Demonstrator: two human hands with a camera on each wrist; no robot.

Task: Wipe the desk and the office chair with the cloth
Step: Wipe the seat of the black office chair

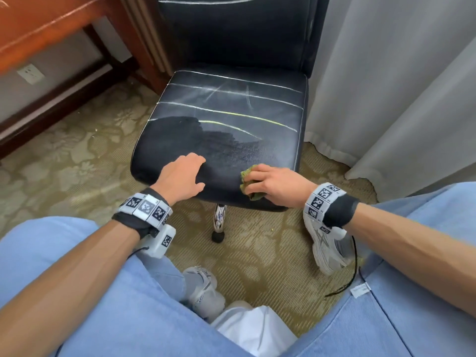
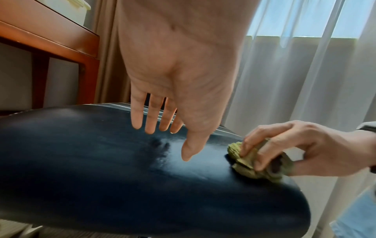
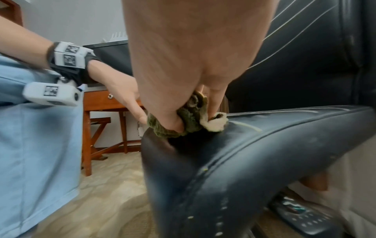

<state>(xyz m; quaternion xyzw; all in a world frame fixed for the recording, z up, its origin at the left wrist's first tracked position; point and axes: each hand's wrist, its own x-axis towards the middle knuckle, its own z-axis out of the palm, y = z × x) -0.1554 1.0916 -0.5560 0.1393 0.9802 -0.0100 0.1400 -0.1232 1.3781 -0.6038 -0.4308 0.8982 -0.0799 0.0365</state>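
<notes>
A black leather office chair (image 1: 226, 117) stands in front of me, its seat dusty at the back and darker and wiped at the front. My right hand (image 1: 273, 182) grips a bunched green cloth (image 1: 247, 181) and presses it on the seat's front right edge; in the wrist views the cloth (image 2: 254, 162) (image 3: 189, 124) is curled under the fingers. My left hand (image 1: 184, 176) rests flat on the seat's front left with straight fingers (image 2: 154, 116), holding nothing. The wooden desk (image 1: 38, 27) is at the upper left.
Grey curtains (image 1: 399, 86) hang close on the chair's right. The chair's chrome leg (image 1: 219, 220) stands on patterned carpet (image 1: 77, 155). My knees in blue trousers and white shoes (image 1: 327, 251) are just before the seat. A wall socket (image 1: 30, 73) sits under the desk.
</notes>
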